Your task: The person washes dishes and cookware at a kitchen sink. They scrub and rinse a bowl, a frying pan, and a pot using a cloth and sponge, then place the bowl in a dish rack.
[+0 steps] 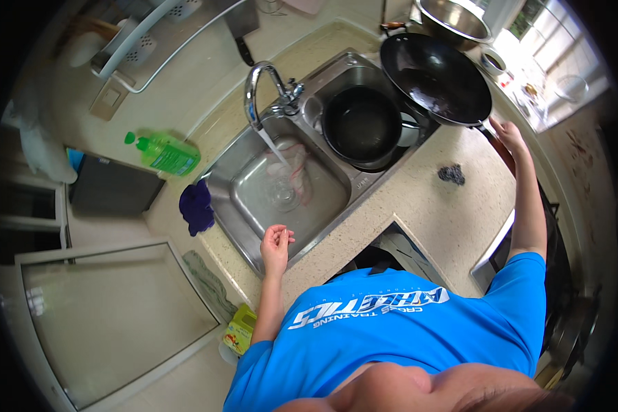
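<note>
My right hand (508, 136) is at the handle of a black wok (435, 77), which stands tilted over the right end of the sink and the counter. My left hand (276, 242) hangs over the near rim of the steel sink (247, 185), fingers loosely curled, holding nothing that shows. Water runs from the chrome faucet (252, 98) onto a pale cloth with red stripes (299, 175) in the left basin. A black pot (361, 123) sits in the right basin. On the counter below the wok lies a dark scouring pad (451, 174).
A green soap bottle (171, 153) and a purple cloth (196, 207) lie left of the sink. A steel bowl (456, 23) and a mug (493, 61) stand behind the wok. A knife (244, 50) hangs on the wall. The stove (556, 247) is at the right.
</note>
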Tool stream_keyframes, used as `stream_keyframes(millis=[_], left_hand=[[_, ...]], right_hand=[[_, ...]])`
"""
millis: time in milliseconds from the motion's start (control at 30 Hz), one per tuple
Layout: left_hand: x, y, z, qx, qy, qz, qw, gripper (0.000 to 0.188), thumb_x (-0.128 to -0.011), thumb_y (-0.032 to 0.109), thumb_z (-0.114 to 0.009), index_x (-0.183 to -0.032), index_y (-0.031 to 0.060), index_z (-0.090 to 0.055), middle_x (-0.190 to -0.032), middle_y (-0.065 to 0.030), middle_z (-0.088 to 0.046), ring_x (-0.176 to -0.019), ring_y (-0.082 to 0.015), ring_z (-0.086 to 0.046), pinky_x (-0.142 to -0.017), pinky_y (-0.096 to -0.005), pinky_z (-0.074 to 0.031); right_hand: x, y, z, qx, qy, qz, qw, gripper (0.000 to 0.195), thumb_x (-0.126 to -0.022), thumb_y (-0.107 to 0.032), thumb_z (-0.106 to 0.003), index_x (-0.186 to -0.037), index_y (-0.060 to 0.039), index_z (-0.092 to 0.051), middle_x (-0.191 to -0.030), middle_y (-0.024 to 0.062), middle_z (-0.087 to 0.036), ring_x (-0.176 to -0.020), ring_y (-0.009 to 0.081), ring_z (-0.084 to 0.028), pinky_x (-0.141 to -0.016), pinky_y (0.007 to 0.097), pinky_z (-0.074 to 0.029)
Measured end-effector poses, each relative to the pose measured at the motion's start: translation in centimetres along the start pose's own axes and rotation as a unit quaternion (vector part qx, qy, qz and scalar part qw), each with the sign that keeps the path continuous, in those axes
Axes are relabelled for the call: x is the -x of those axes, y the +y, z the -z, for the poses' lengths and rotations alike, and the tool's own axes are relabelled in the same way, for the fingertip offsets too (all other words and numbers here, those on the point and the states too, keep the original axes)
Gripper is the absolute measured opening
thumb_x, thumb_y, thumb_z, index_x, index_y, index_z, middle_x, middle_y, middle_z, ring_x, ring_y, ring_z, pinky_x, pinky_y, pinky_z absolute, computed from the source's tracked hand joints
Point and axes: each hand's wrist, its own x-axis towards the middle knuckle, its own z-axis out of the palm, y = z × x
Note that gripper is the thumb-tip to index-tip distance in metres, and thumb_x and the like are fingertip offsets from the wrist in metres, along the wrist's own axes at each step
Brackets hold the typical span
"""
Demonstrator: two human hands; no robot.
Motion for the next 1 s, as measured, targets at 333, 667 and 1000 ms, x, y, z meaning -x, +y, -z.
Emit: stream_keyframes(millis=[333, 667, 1000], left_hand=[[2.4, -3.3, 1.0, -0.247, 0.179, -0.041, 0.951, 0.014, -0.084, 0.013, -0.055, -0.094, 0.003, -0.054, -0.075, -0.0078, -0.062, -0.062, -0.0147, -0.059, -0.057, -0.0269, -0.047], [2.3, -2.9, 0.7, -0.21, 0.16, -0.081, 0.961, 0.014, -0.084, 0.01, -0.055, -0.094, 0.0012, -0.053, -0.066, -0.0072, -0.061, -0.055, -0.0136, -0.058, -0.051, -0.0257, -0.044], [-0.9, 3.7, 8.7, 0.025, 0.298, -0.192, 0.935, 0.013, -0.087, 0.003, -0.049, -0.1, 0.0018, -0.049, -0.072, -0.0063, -0.059, -0.06, -0.0085, -0.053, -0.056, -0.0207, -0.044]], right_hand=[[-1.1, -5.1, -2.2, -0.45, -0.351, -0.159, 0.806, 0.034, -0.086, -0.036, -0.05, -0.077, -0.0032, -0.054, -0.052, -0.0012, -0.047, -0.039, 0.0076, -0.044, -0.035, 0.0195, -0.037], [10.6, -7.0, 2.3, -0.446, -0.268, -0.136, 0.843, 0.025, -0.087, -0.033, -0.049, -0.075, -0.0119, -0.044, -0.051, -0.0007, -0.04, -0.037, 0.0077, -0.037, -0.033, 0.021, -0.027], [28.9, -16.1, 4.2, -0.367, -0.329, -0.225, 0.841, 0.011, -0.084, -0.019, -0.049, -0.086, -0.0138, -0.04, -0.048, 0.0039, -0.037, -0.034, 0.0119, -0.035, -0.033, 0.0239, -0.027]])
